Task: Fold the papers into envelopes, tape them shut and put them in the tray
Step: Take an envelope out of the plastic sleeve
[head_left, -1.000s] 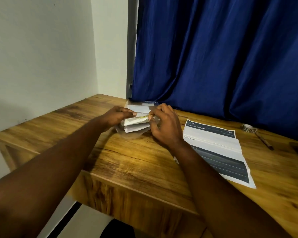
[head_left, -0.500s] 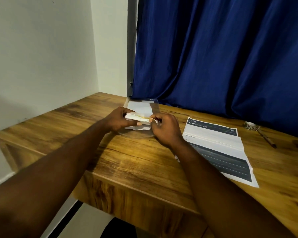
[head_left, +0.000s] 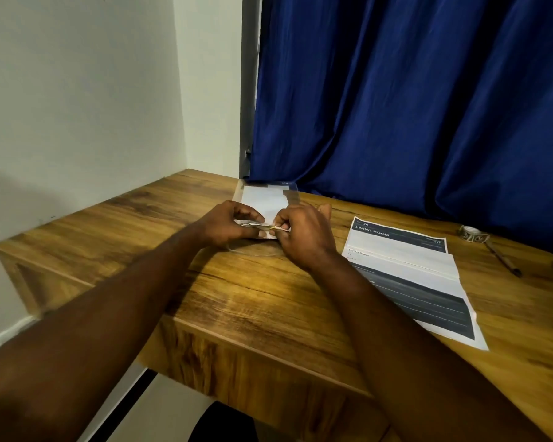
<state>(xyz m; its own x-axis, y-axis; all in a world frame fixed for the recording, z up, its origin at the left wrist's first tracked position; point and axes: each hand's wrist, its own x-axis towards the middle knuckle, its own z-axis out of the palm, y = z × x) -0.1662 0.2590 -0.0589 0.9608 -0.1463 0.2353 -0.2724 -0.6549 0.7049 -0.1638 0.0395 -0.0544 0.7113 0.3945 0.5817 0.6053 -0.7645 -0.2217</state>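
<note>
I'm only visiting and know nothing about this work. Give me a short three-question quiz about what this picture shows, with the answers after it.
1. True or false: both hands are holding the same folded paper.
2. What lies at the far right of the table? A) scissors B) a tape roll and a pen C) a stapler
3. Fill in: the printed sheet beside the right hand is headed "LIVING ____".

Key
1. True: the left hand and right hand pinch the folded paper between them, just in front of the clear tray.
2. B: the tape roll sits beside the pen on the table.
3. ROOM, on the printed sheet.
</note>
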